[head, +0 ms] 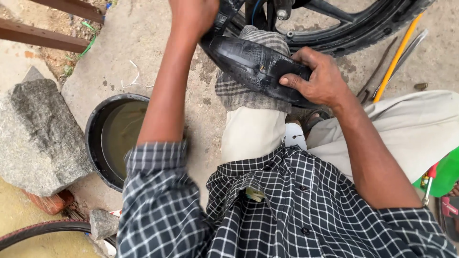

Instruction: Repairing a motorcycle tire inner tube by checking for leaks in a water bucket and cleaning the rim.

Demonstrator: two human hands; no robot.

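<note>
Black rubber inner tube [256,64] stretched across checked cloth [239,91] draped over raised knee, centre far; the knee serves as a work rest. Right hand [320,79] clamps tube's right end, thumb pressed on top, pinning it flat. Left hand [193,16] grips the far-left end, pulling taut. Black round basin of murky water [114,138] sits near left, in easy reach. Black spoked wheel [358,24] stands just beyond.

A black basin [114,138] of murky water sits on the concrete. Just left of it lies a grey rock [38,134], with a red brick [50,201] under the rock's near edge. Well right of the basin lie a yellow rod [397,57] and a green container [442,174].
</note>
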